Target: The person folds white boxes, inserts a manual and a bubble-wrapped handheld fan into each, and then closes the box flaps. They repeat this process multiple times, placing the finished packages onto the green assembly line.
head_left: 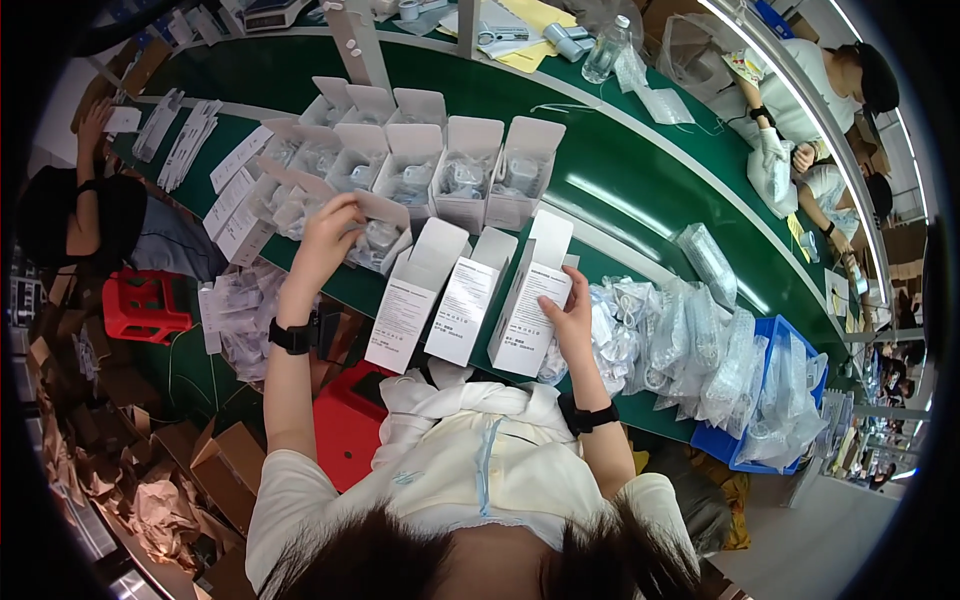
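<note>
My right hand point(572, 312) grips a white printed carton point(522, 318) by its right side, thumb on the front; its top flap stands up. Two similar cartons, a middle one point(466, 305) and a left one point(404, 312), stand beside it with raised flaps. My left hand point(335, 235) has its fingers curled at the flap of an open white box point(382, 209), which holds something bagged in clear plastic. Behind it, several open white boxes point(466, 178) stand in rows, with bagged light-blue and white items inside.
Bagged white cables point(622, 325) and bubble-wrap pouches point(690, 345) lie to the right, partly in a blue bin point(720, 440). Flat printed cartons point(232, 205) lie at left on the green table point(610, 190). A seated person point(80, 215) and red stools point(147, 305) are at left; other people sit across.
</note>
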The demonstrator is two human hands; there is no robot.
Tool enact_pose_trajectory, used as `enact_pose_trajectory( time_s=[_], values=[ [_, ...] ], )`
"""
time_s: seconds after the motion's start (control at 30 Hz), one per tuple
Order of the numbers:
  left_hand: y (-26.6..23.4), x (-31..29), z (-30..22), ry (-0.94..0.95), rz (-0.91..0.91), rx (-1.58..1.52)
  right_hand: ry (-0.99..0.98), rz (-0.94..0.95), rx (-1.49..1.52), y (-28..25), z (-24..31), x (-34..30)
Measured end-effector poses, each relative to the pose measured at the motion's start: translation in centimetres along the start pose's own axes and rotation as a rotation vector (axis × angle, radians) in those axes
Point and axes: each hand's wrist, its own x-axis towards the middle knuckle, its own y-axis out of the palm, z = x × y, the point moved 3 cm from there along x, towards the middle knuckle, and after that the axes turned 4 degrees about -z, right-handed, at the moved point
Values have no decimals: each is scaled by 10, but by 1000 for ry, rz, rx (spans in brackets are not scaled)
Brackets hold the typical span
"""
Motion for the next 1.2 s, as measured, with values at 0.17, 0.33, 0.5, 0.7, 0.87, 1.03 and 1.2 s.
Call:
enact_pose_trajectory(
  time_s=[0.17, 0.33, 0.5, 0.7, 0.87, 1.03, 1.2],
  values=[
    [6, -12, -78, 74, -374, 208, -305, -19, 52, -15, 50, -26],
    [92, -17, -141, 14, 75, -737, -747, 116, -137, 9, 78, -47],
    [115, -5, -150, 33, 247, -866, -679, 189, -154, -12, 87, -42],
    [118, 6, -141, 252, 295, -452, -435, -310, -1243, -142, 66, 80],
    [132, 12, -147, 121, 263, -587, 39, -442, -1558, -223, 14, 188],
    [137, 14, -137, 60, 253, -594, -39, -283, -1643, -224, 3, 224],
    [150, 22, -127, 11, 219, -635, -128, -59, -1654, -208, 19, 224]
  ],
)
